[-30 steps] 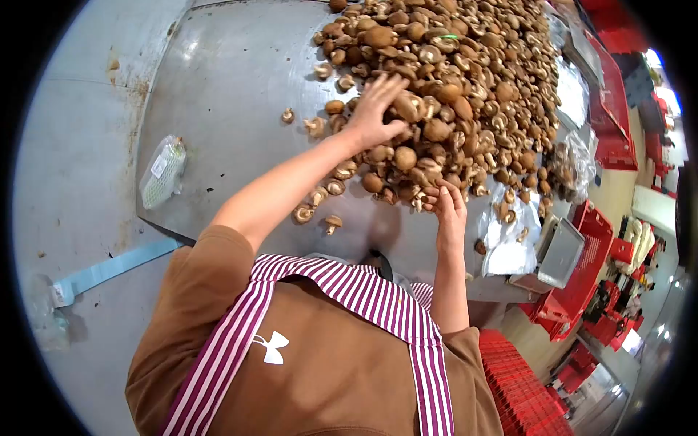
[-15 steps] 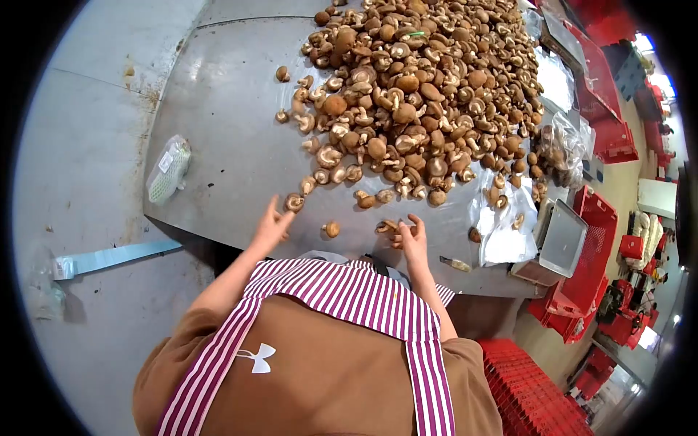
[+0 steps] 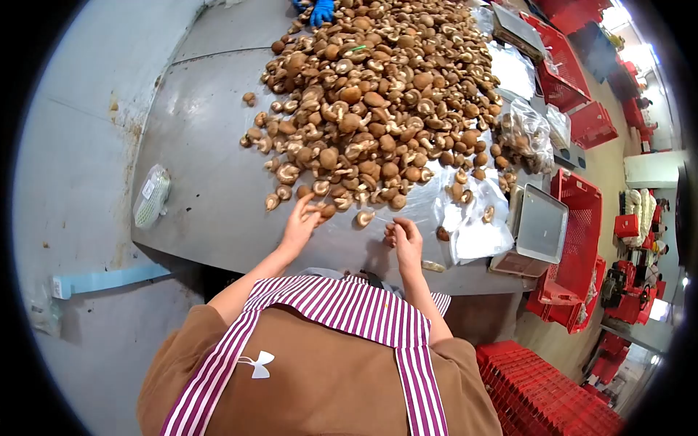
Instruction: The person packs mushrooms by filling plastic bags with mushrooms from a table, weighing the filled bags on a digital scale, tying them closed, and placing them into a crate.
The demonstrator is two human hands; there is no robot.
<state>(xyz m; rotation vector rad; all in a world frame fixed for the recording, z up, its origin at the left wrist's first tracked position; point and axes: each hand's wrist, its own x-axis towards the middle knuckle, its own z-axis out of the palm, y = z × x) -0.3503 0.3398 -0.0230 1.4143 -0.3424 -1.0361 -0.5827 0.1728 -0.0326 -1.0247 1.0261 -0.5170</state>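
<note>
A big heap of brown shiitake mushrooms covers the far side of the grey metal table. At the heap's near edge is my left hand, its fingers stretched out and apart beside a mushroom; whether they touch it I cannot tell. My right hand hovers over the near part of the table, fingers curled in. What those fingers hold, if anything, is hidden. One loose mushroom lies between the two hands. Near my right wrist rests a small knife-like object.
Another person's blue-gloved hand reaches the heap's far end. White plastic sheets, a grey tray and a bag of mushrooms lie on the right. Red crates stand beyond. A net-wrapped bundle sits at the left edge.
My left hand has moved forward to the heap's edge. My right hand has curled its fingers. Loose mushrooms near me are gone from their spots. A blue-gloved hand has appeared; the view has shifted.
</note>
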